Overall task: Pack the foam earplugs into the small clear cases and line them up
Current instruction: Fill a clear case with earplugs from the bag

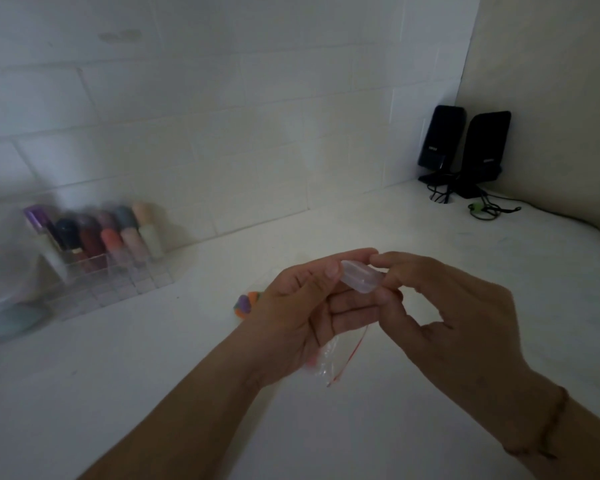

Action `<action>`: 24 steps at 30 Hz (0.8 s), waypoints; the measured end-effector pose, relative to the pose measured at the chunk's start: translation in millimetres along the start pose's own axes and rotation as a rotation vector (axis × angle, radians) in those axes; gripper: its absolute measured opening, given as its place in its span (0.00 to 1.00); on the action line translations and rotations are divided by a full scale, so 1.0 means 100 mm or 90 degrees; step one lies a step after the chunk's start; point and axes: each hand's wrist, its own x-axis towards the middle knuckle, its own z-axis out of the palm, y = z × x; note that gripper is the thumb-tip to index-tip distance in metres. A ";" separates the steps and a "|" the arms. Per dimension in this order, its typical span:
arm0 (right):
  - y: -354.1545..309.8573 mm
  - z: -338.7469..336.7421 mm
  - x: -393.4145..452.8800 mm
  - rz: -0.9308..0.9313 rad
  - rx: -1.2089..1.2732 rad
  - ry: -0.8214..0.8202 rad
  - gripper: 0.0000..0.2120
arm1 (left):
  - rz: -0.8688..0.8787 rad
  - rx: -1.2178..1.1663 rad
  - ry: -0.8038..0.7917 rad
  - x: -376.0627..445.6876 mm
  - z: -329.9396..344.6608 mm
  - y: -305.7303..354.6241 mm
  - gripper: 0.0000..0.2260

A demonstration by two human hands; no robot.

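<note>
Both hands meet above the white counter point(187, 358): the left hand point(298, 320) and right hand point(440, 317) pinch one small clear case point(361, 278) between fingertips, apparently prying it open. Foam earplugs point(245, 304) lie just left of that case. Next comes loading a pair, gently.

One small clear plastic case point(361, 279), oblong with rounded corners, is held above the white counter, lid apparently closed, tilted with its long axis running from 10 to 4 o'clock. Contents cannot be made out. At its 8 o'clock, a multicoloured foam earplug cluster point(246, 303), orange and purple, lies on the counter, partly hidden.
</note>
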 end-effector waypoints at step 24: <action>-0.05 0.00 0.02 -0.020 -0.045 -0.012 0.11 | 0.129 0.256 0.144 -0.01 -0.04 -0.01 0.22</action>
